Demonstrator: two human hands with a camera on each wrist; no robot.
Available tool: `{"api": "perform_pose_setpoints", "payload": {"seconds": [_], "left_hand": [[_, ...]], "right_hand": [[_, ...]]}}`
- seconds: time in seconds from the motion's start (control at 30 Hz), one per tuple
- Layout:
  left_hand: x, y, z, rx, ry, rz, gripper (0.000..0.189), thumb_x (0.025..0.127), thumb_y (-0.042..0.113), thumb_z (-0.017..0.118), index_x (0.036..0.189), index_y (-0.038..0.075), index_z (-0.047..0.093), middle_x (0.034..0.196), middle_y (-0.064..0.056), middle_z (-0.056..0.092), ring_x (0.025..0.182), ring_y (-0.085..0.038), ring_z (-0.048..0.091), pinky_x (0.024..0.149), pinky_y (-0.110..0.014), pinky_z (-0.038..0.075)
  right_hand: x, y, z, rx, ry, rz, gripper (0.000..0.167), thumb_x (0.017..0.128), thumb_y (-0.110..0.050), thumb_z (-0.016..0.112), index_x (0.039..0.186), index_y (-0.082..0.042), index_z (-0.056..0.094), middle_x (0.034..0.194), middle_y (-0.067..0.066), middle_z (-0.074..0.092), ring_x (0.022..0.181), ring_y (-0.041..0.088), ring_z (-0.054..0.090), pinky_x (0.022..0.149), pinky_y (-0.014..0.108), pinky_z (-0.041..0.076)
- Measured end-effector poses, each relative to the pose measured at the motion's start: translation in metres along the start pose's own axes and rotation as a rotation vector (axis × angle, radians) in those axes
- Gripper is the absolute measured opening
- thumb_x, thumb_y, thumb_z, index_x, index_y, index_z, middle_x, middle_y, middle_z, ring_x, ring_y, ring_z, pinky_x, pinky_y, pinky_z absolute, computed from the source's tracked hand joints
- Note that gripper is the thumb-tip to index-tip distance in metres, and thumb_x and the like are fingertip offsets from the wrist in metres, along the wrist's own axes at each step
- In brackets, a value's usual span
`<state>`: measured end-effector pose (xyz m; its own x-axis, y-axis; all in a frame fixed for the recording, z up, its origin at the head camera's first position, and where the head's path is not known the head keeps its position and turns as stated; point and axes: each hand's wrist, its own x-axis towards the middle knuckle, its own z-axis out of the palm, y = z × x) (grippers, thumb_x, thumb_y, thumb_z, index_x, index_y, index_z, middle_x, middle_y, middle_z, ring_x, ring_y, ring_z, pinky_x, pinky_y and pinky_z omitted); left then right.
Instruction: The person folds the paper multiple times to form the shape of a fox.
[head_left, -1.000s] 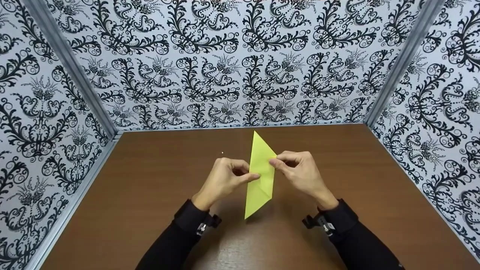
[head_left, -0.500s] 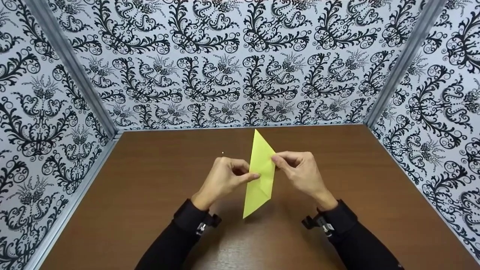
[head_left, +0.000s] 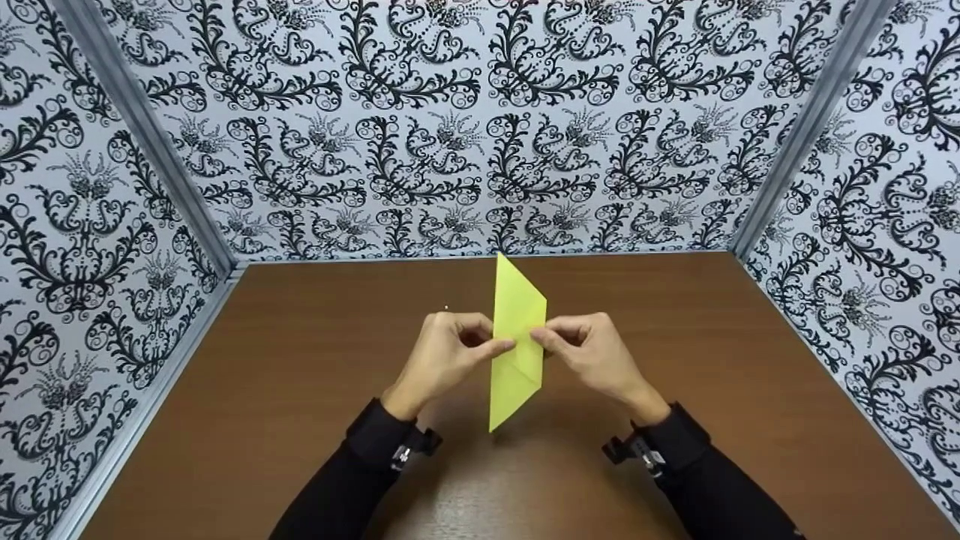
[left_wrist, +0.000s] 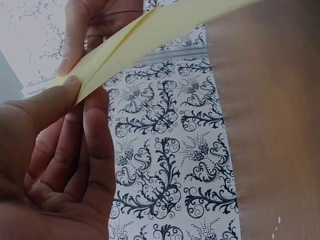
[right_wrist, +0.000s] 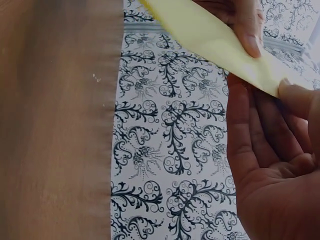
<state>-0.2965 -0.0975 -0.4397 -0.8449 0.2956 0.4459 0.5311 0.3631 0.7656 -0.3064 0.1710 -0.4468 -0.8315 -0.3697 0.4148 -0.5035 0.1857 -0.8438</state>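
Observation:
A folded sheet of yellow paper stands lengthwise above the table in the head view, pointed at its top and bottom ends. My left hand pinches its left edge near the middle, thumb on the near face. On the opposite edge, my right hand pinches the paper between thumb and fingers at about the same height. Crease lines cross the lower part. The left wrist view shows the folded paper edge-on with a layered fold. In the right wrist view the paper slants between both thumbs.
Below the hands lies a brown wooden table. Patterned black-and-white walls enclose it at the back and sides, with grey metal posts in the corners. A tiny white speck lies on the table left of the paper.
My right hand has slid down along the paper's right edge, from near the upper corner to about mid-height. The paper has turned slightly more upright and shifted a little left with my left hand.

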Motion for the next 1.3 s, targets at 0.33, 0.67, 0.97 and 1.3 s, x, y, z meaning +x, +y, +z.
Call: {"api": "perform_pose_setpoints", "payload": {"seconds": [0.33,0.67,0.97,1.3], "left_hand": [[-0.0003,0.0006,-0.0022,0.003,0.032,0.001,0.012,0.100,0.027,0.096,0.095,0.017,0.091,0.082,0.005,0.082,0.069,-0.002,0.062,0.066,-0.018,0.049],[-0.0003,0.0009,-0.0042,-0.009,0.072,0.027,0.012,0.100,0.028,0.096,0.096,0.018,0.091,0.082,0.004,0.083,0.069,-0.005,0.066,0.066,-0.019,0.052],[0.0019,0.0042,-0.0071,-0.033,0.110,0.024,0.010,0.100,0.027,0.096,0.095,0.020,0.091,0.080,0.004,0.083,0.068,-0.008,0.065,0.065,-0.022,0.051],[0.0017,0.0018,-0.0098,-0.071,0.170,0.022,0.013,0.098,0.027,0.097,0.090,0.020,0.090,0.079,0.003,0.082,0.069,-0.011,0.065,0.065,-0.023,0.050]], "right_hand": [[0.0000,-0.0008,0.0010,-0.049,-0.057,0.004,0.015,0.112,-0.017,0.080,0.111,-0.011,0.094,0.097,0.010,0.090,0.081,0.013,0.082,0.076,0.023,0.066],[-0.0013,0.0010,0.0028,-0.088,-0.093,0.007,0.015,0.112,-0.019,0.082,0.106,-0.013,0.094,0.089,0.006,0.087,0.075,0.010,0.073,0.071,0.020,0.059],[-0.0021,0.0033,0.0057,-0.104,-0.122,-0.005,0.015,0.110,-0.020,0.083,0.099,-0.014,0.092,0.080,0.009,0.081,0.067,0.003,0.059,0.064,0.016,0.043],[-0.0025,0.0068,0.0085,-0.096,-0.183,0.047,0.012,0.109,-0.023,0.086,0.105,-0.013,0.093,0.094,0.014,0.089,0.078,0.009,0.081,0.076,0.023,0.067]]}}
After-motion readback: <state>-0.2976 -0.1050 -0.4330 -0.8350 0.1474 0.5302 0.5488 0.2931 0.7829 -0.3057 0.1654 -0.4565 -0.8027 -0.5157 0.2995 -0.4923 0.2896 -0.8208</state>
